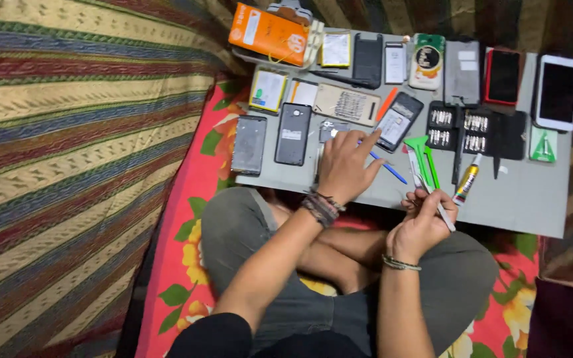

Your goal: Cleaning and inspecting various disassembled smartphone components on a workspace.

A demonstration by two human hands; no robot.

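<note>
My left hand (346, 162) lies fingers-down on the grey board (518, 205), touching a small dark part (331, 128) beside a blue pen-like tool (387, 167). My right hand (422, 222) hovers at the board's near edge, closed around a thin white tool (432, 193) that sticks up past my fingers. Green plastic pry tools (424, 158) lie just beyond the right hand, and a small glue tube (466, 182) sits to their right. An opened phone (398, 120) rests just past my left fingertips.
Several phones and back covers (292, 133) lie in rows across the board, with a screwdriver bit set (475, 129), an orange box (268, 34), a white phone (556, 91) and a green triangular pick (543, 146). Striped fabric (67, 166) lies left; I sit cross-legged on a floral sheet (180, 219).
</note>
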